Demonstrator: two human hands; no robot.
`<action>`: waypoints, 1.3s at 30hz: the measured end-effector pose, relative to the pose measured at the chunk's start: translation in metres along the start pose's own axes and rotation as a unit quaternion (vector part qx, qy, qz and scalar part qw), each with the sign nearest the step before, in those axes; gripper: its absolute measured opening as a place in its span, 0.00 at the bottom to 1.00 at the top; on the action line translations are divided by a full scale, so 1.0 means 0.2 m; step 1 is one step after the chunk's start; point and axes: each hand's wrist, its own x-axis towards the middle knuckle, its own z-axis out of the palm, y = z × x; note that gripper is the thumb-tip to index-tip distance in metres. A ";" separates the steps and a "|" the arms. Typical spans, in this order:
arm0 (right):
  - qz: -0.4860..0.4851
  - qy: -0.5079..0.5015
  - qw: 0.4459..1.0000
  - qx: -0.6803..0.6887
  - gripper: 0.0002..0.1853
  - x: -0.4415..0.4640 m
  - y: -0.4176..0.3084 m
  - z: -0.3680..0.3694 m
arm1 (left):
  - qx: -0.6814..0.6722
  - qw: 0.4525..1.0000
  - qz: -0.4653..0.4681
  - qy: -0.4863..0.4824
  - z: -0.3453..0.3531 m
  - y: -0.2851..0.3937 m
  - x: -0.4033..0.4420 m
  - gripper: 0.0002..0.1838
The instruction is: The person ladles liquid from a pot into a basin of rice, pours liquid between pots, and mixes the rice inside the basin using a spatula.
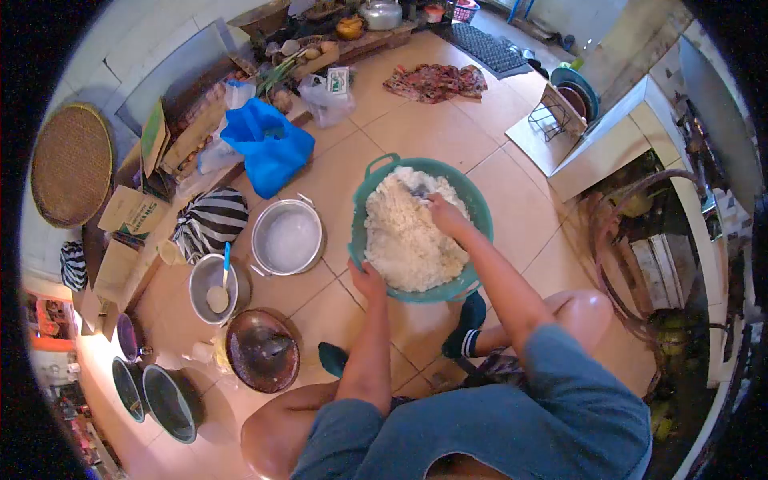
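A green plastic basin [482,200] with a loop handle stands on the tiled floor in front of me. It is heaped with white, crumbly food [412,240] that looks like cooked rice. My left hand [368,282] is closed on the near left rim of the basin. Over the right side of the heap, my right hand [448,216] grips a metal spoon [419,191], whose tip is partly sunk in the food. To the left sits a silver pot [288,238] with pale residue inside. Beside it, a metal bowl [200,294] holds a blue-handled ladle [226,260].
A stone mortar dish [262,350] and two dark buckets [172,404] stand at lower left. A blue bag [266,148] and a striped bundle [212,224] lie left of the basin. A crumpled cloth [436,82] lies beyond; a low shelf [608,152] stands right.
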 end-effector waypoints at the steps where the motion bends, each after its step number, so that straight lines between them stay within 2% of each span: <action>1: 0.021 -0.047 0.998 -0.028 0.19 0.05 -0.03 0.07 | -0.020 1.000 0.003 0.006 0.03 -0.08 0.00 0.19; 2: 0.041 -0.093 0.993 -0.057 0.19 0.06 -0.05 0.10 | -0.042 0.999 0.006 0.013 0.04 -0.09 0.00 0.19; 5: 0.007 -0.167 0.972 -0.167 0.20 -0.10 -0.03 0.14 | -0.014 1.000 0.019 -0.011 0.00 -0.04 0.01 0.18; 7: -0.095 -0.214 0.958 -0.168 0.21 -0.29 0.09 0.16 | 0.006 1.000 0.009 -0.013 -0.02 0.01 0.02 0.18; 11: -0.098 -0.220 0.967 -0.087 0.21 -0.56 0.24 0.12 | 0.006 1.000 -0.014 -0.014 -0.03 0.02 0.02 0.19; 12: -0.086 -0.226 0.969 -0.056 0.21 -0.59 0.30 0.12 | -0.010 1.000 -0.005 -0.012 -0.03 0.00 0.02 0.20; 15: 0.175 -0.286 0.942 0.028 0.21 -0.73 -0.18 -0.34 | -0.026 0.999 0.025 -0.008 0.00 -0.08 -0.01 0.21; 18: 0.218 -0.187 0.957 0.036 0.21 -0.64 -0.16 -0.45 | -0.001 0.999 0.048 -0.008 -0.02 -0.06 -0.03 0.23; 20: 0.022 -0.038 0.999 -0.007 0.21 -0.46 0.15 -0.29 | -0.028 0.999 0.031 -0.018 -0.02 -0.01 -0.05 0.24; 21: -0.076 0.040 0.996 -0.029 0.21 -0.39 0.30 -0.20 | -0.037 0.999 0.017 -0.006 -0.01 -0.02 -0.08 0.24; 24: 0.002 -0.005 0.997 -0.076 0.20 -0.46 0.37 0.11 | -0.044 0.998 -0.015 0.035 0.02 -0.07 -0.21 0.23; 25: -0.004 -0.065 0.995 -0.079 0.20 -0.56 0.35 0.12 | -0.031 0.998 -0.019 0.048 0.01 -0.07 -0.27 0.23; 26: -0.009 -0.124 0.989 -0.083 0.19 -0.68 0.32 0.08 | -0.019 0.998 -0.025 0.059 0.01 -0.08 -0.33 0.22; 29: -0.011 -0.199 0.966 -0.164 0.18 -0.88 0.21 -0.14 | 0.006 0.991 -0.110 0.077 -0.03 0.02 -0.43 0.21; 31: -0.010 -0.241 0.944 -0.226 0.17 -0.89 0.18 -0.29 | -0.042 0.985 -0.148 0.071 -0.08 0.04 -0.39 0.20; 32: -0.025 -0.221 0.933 -0.283 0.17 -0.88 0.08 -0.38 | -0.067 0.981 -0.169 0.069 -0.10 0.03 -0.36 0.20; 34: -0.057 -0.183 0.898 -0.396 0.17 -0.82 -0.14 -0.54 | -0.090 0.985 -0.136 0.061 -0.10 -0.09 -0.18 0.20; 35: -0.071 -0.165 0.897 -0.403 0.16 -0.78 -0.17 -0.55 | -0.102 0.986 -0.117 0.055 -0.09 -0.14 -0.07 0.19; 39: -0.106 -0.128 0.875 -0.455 0.14 -0.53 -0.28 -0.47 | -0.142 0.982 -0.066 -0.102 -0.01 -0.18 0.29 0.19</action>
